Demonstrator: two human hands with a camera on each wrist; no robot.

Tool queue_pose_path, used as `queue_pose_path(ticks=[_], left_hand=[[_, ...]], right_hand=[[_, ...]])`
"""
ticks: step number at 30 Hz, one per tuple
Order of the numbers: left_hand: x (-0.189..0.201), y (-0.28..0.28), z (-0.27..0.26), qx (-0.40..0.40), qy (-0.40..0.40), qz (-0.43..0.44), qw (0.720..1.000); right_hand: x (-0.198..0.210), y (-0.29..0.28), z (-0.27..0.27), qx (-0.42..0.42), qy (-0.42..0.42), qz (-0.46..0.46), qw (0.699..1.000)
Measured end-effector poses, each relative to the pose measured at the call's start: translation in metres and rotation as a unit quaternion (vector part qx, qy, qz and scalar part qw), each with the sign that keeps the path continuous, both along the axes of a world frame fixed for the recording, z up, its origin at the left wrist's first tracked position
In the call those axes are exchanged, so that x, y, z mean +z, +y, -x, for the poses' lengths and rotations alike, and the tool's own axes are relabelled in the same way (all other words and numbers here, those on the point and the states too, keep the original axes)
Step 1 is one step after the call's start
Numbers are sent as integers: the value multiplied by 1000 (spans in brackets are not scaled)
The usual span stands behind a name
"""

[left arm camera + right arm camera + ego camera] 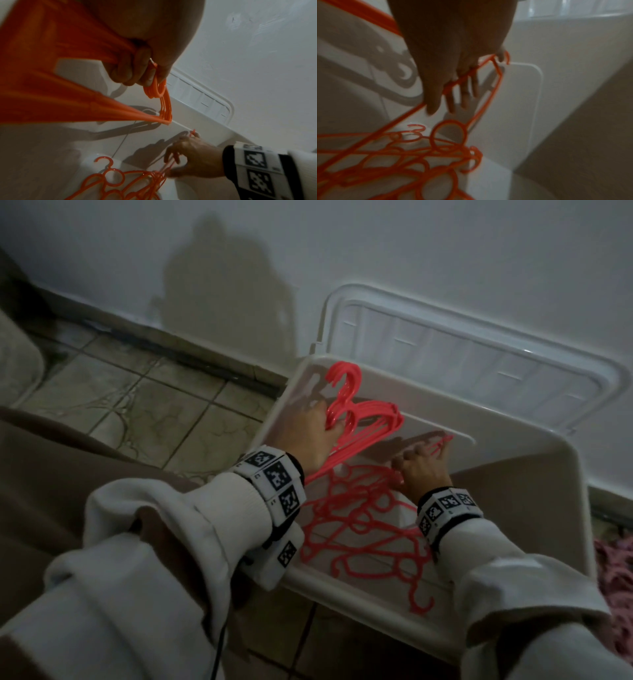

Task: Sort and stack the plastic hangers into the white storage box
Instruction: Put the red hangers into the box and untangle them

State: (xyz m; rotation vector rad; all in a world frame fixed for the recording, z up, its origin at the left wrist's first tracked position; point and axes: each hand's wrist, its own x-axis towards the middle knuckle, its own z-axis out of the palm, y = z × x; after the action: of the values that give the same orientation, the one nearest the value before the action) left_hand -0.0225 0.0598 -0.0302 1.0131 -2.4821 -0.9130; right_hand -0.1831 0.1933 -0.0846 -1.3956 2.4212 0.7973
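Note:
A white storage box (pixel 534 460) stands open on the floor against the wall. Inside it my left hand (pixel 308 433) grips a stacked bunch of coral-red plastic hangers (pixel 363 419) near their necks, hooks pointing up at the box's far left corner; its curled fingers (pixel 130 70) wrap the bunch of hangers (pixel 159 92). My right hand (pixel 421 463) holds a single hanger (pixel 488 86) by its thin bar, fingers (pixel 464 97) hooked over it. A tangled heap of loose hangers (pixel 363 529) covers the box bottom below both hands.
The box's clear lid (pixel 479 361) leans against the wall behind the box. Tiled floor (pixel 137 405) lies to the left, a pink shaggy rug (pixel 616 587) at the right edge. Brown fabric (pixel 51 474) lies at the near left.

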Motion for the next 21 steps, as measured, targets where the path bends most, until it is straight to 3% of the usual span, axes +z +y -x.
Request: queue_pose_path(ticks=[2,5,6,10,14,16,17,19,21], left_hand=[[2,1,2,-3,-7,-3,1000],[4,3,5,-8,-37,-5,999],[3,4,6,-12,-45,-3,999],[2,7,9,-17,-58,-26,998],[1,7,8,-13,-29,-51,998],[-2,6,8,-14,-10,-87,996],[-3,6,9,-15,-1,-107,994],[-2,8,12,-15,12,-150,988],[-2,10,16,-21,15,-170,985]], right_hand=[[21,8,-11,-37,5,-62,997],[59,25,-24,-49,-158,-85,983],[59,31,-24,-45,-165,-99,980],[-3,42,6,-70,-77,-106,989],[-81,51,45,-172,-127,-29,976],[-127,61,60,-199,-156,-55,966],[-130,62,57,-220,-185,-63,956],[-95,52,33,-236,-246,-78,937],[-77,46,29,-217,-244,-61,943]])
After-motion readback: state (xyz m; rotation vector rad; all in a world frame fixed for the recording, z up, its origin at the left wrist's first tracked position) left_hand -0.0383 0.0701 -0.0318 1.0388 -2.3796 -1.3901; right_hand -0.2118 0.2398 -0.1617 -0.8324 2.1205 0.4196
